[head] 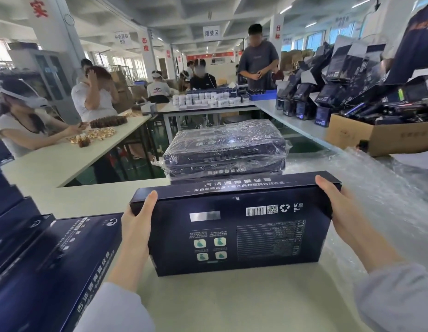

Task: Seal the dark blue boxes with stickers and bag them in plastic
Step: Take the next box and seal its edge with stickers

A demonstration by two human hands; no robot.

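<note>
Dark blue box (pixel 234 226) gripped by both hands, bagged boxes (pixel 226 146) stacked behind

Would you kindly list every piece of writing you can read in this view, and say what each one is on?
"古法通骨温经膏": far side panel of the dark blue box held by the left hand and right hand.
"灌装区": hanging ceiling sign.
"态度": red characters on a pillar.
"目标": red characters on another pillar.
Too small or blurred: the box's back-panel table, barcode, QR code, and the bagged stack.
</note>
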